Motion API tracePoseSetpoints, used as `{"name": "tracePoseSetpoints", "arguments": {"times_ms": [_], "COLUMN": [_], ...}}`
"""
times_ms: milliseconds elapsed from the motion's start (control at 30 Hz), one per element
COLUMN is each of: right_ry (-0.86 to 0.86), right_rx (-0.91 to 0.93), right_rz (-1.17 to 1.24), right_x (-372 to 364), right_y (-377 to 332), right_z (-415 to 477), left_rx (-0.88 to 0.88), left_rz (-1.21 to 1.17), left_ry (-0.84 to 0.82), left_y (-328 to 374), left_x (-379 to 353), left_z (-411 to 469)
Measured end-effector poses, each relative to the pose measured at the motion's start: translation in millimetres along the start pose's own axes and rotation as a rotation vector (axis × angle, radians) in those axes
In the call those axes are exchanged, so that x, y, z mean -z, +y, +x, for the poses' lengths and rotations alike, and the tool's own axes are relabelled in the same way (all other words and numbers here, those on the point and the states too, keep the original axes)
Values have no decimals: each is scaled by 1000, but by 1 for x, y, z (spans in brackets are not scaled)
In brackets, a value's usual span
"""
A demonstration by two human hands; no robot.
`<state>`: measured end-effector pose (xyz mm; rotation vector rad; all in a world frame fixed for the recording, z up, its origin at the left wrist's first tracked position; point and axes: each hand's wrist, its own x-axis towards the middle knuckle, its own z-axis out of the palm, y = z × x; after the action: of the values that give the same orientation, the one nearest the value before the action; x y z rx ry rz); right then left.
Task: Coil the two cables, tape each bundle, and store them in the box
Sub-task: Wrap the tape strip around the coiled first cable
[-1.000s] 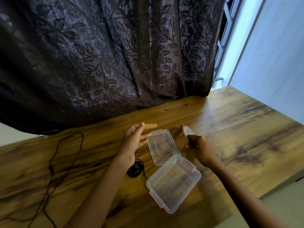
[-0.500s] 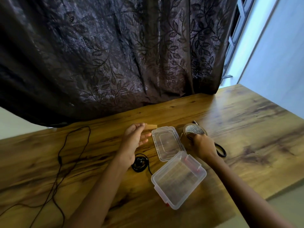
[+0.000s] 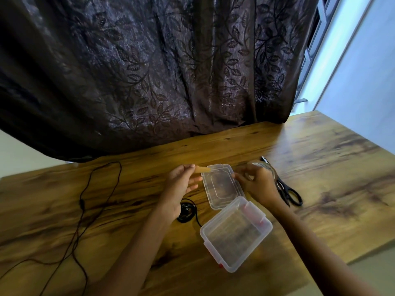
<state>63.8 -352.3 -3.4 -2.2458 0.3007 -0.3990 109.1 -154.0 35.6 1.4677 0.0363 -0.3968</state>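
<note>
Cables wait on the desk (image 3: 320, 159), one coiled bundle (image 3: 186, 212) beside the open box (image 3: 235, 236) and one loose cable (image 3: 94, 189) at left, while the left hand (image 3: 180, 184) pinches a tape strip (image 3: 202, 169) ready for binding and the empty right hand (image 3: 256, 182), fingers loosely curled, reaches toward it

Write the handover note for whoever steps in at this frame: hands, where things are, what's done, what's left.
Left hand: pinching a cut tape strip.
Right hand: free, beside the tape roll and scissors.
Box: open, empty, on the table.
Coiled cable: beside the box; no tape visible on it.
Loose cable: uncoiled, far left.
Left: tape the coil, coil and tape the other, box both.
</note>
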Motion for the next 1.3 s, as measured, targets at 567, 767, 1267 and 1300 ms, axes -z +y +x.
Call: {"name": "tracePoseSetpoints", "arguments": {"times_ms": [567, 767, 1267, 1300], "right_ry": [-187, -199, -37, -52], "right_rx": [-204, -366, -476, -457], "right_rz": [748, 776, 651, 640], "right_x": [-33, -39, -57, -59], "right_y": [-66, -69, -43, -43], "right_z": [-24, -23, -33, -35], "left_rx": [57, 86, -315, -284], "left_rz": [51, 250, 1038, 1034], "left_ry": [-44, -170, -28, 42], "left_y": [1, -7, -74, -76], "left_x": [8, 20, 33, 34], "left_z": [-5, -5, 23, 24]}}
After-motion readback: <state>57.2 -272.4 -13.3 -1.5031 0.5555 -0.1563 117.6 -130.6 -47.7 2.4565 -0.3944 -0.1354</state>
